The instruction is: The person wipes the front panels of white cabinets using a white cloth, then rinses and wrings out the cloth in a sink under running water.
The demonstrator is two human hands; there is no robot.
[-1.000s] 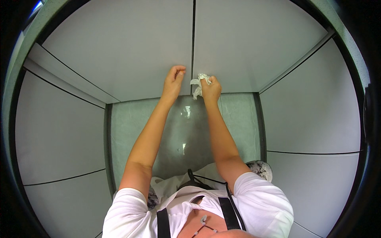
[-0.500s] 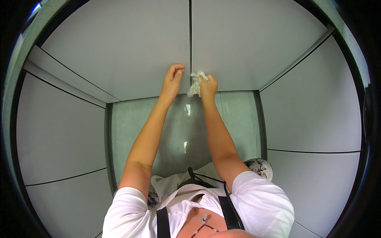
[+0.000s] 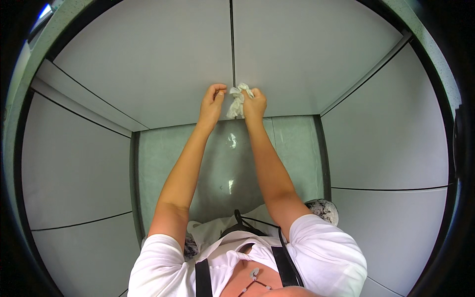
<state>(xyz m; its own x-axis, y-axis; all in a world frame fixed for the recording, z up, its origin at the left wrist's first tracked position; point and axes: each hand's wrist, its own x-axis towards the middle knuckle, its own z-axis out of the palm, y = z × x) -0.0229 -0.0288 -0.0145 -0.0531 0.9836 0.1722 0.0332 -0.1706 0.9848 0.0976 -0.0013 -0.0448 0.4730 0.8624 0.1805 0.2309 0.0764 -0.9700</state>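
Crumpled white cloth in the right hand, right by the dark gap between two grey panels

So the right hand has its fingers clamped on the white cloth, which bunches out on the left side of the fist and hangs down a bit, over the lower end of the dark gap between the grey panels; can't tell if it's actually touching them. The left hand is just left of the cloth, fingers loosely curled, nothing visible in them, and I can't tell if the thumb meets the fingertips. Shiny grey-green floor underneath.
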